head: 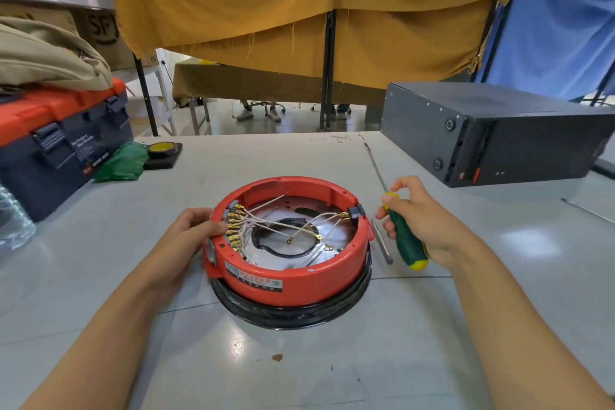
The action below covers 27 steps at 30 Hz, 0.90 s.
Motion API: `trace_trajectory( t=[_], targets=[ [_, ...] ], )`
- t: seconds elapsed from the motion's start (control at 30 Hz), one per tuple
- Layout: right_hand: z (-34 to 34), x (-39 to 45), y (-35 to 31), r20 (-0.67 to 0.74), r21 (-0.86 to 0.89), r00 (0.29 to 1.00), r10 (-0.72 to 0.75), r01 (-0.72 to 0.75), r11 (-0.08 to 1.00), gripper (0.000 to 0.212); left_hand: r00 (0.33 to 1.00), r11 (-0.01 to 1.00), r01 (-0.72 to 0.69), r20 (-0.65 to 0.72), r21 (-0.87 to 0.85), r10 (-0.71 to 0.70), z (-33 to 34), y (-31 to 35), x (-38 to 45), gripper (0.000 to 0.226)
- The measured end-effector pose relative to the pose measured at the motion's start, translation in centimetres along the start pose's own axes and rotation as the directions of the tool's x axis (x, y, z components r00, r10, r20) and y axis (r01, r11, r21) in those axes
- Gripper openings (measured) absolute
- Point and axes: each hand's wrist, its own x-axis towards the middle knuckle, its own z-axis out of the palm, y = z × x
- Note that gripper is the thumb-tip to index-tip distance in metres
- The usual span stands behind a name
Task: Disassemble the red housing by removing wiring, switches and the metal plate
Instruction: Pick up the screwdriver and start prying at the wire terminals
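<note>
Right hand (421, 220) grip wraps the green/yellow screwdriver (404, 233) handle, fingers curled round it, shaft pointing away toward the table's far side, tip off the work. Left hand (193, 230) holds the red housing (293, 276) at its left rim, thumb curled over the edge by the switch block (233, 226), fingers outside. Housing sits mid-table on a black ring base (299, 313), open side up. Progress, as I judge: early. White wires (283, 223) w/ brass terminals are on the left switch block and the right switch (354, 212); some ring ends lie loose in the centre. Metal plate (329, 236) is in place under them. Wiring, switches, plate all left to pull.
</note>
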Motion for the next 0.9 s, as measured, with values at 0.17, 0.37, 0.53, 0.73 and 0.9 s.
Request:
trace_trajectory(
  t=[0.17, 0.37, 0.53, 0.73, 0.9],
  targets=[
    [1.3, -0.2, -1.9, 0.153, 0.504, 0.988, -0.039, -0.044, 0.863, 0.026, 1.0, 1.0, -0.012, -0.014, 0.003, 0.012, -0.2, 0.6, -0.3, 0.023],
    [2.8, -0.7, -3.4, 0.263, 0.805, 0.959, -0.107, -0.157, 0.573, 0.034, 0.999, 1.0, -0.021, -0.043, -0.005, 0.021, -0.5, 1.2, -0.1, 0.023],
    [3.7, -0.3, -3.7, 0.272, 0.787, 0.944, -0.185, -0.108, 0.608, 0.043, 0.998, 0.999, -0.007, -0.057, 0.036, 0.009, -0.7, 1.5, 0.4, 0.021],
    [4.3, 0.0, -3.5, 0.249, 0.737, 0.927, -0.281, 0.006, 0.676, 0.033, 1.0, 0.999, -0.006, 0.0, 0.049, 0.006, -0.7, 2.0, 1.2, 0.024],
    [5.0, 0.9, -3.3, 0.146, 0.673, 0.96, -0.238, 0.08, 0.736, 0.019, 1.0, 0.998, 0.011, 0.028, 0.059, -0.013, -0.3, 2.3, 1.9, 0.029]
  ],
)
